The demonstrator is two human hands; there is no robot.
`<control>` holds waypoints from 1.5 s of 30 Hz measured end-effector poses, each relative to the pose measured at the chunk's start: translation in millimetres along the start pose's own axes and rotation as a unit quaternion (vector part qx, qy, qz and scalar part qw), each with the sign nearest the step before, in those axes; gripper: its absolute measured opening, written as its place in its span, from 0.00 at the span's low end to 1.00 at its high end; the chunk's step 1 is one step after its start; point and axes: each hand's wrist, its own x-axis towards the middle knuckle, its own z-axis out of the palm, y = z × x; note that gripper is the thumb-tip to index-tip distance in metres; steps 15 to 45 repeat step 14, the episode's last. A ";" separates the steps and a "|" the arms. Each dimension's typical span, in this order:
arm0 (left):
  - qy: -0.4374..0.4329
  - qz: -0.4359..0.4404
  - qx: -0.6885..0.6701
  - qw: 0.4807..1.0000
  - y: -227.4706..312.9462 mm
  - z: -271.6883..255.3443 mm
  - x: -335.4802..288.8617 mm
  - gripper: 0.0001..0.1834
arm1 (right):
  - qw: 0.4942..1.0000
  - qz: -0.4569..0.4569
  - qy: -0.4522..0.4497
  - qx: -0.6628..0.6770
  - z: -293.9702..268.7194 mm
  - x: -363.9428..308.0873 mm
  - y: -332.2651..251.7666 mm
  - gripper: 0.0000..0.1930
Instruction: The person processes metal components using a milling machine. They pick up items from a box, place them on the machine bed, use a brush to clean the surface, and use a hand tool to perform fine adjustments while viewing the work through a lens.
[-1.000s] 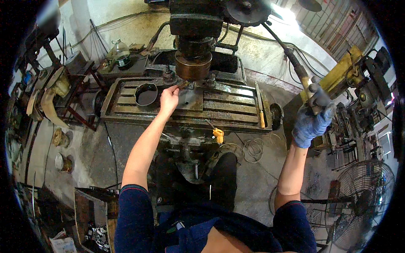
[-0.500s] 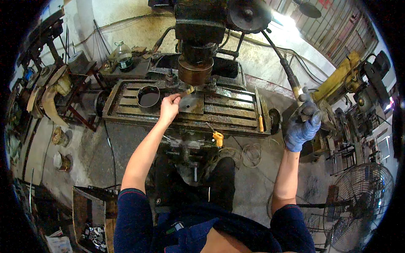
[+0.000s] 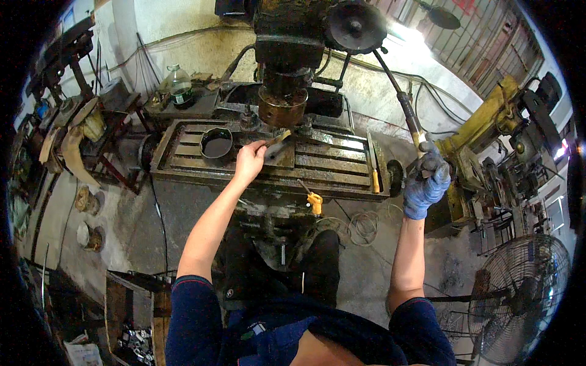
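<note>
My bare left hand is closed around the handle of a small brush. The bristles point right, just under the round spindle head of a milling machine. Below the brush lies a flat metal plate on the slotted machine table. Left of that hand, a round dark pot holds dark liquid. Out to the right, my right hand, in a blue glove, grips the lower end of a long lever that slants down from the machine head.
A yellow-handled tool hangs at the table's front edge. Another yellow handle lies at its right end. A large floor fan stands lower right, and a wooden box of metal pieces lower left. Coiled hose lies on the floor.
My left hand has moved slightly right with the brush, which now reaches further under the spindle. My right hand and the lever have swung a little to the left.
</note>
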 end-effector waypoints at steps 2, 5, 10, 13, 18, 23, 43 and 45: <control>0.000 0.013 0.014 1.000 3.6 -3.5 -2.5 0.14 | 1.000 0.012 0.013 -0.010 -0.7 -0.1 -1.5 0.19; -0.003 0.029 0.037 0.999 4.7 -7.1 -4.9 0.14 | 1.000 0.003 0.003 -0.009 -0.7 4.6 -5.6 0.18; -0.026 0.026 0.063 0.997 14.3 -13.9 -11.6 0.14 | 0.998 0.046 0.010 -0.042 -4.7 11.6 -14.7 0.24; -0.029 0.033 0.061 0.997 15.4 -15.3 -12.6 0.15 | 0.992 0.012 0.014 -0.122 9.9 20.8 -30.3 0.25; -0.040 0.002 0.047 0.998 15.2 -15.5 -10.5 0.15 | 0.991 0.017 0.033 -0.125 6.8 13.5 -31.8 0.25; -0.040 0.002 0.047 0.998 15.2 -15.5 -10.5 0.15 | 0.991 0.017 0.033 -0.125 6.8 13.5 -31.8 0.25; -0.040 0.002 0.047 0.998 15.2 -15.5 -10.5 0.15 | 0.991 0.017 0.033 -0.125 6.8 13.5 -31.8 0.25; -0.040 0.002 0.047 0.998 15.2 -15.5 -10.5 0.15 | 0.991 0.017 0.033 -0.125 6.8 13.5 -31.8 0.25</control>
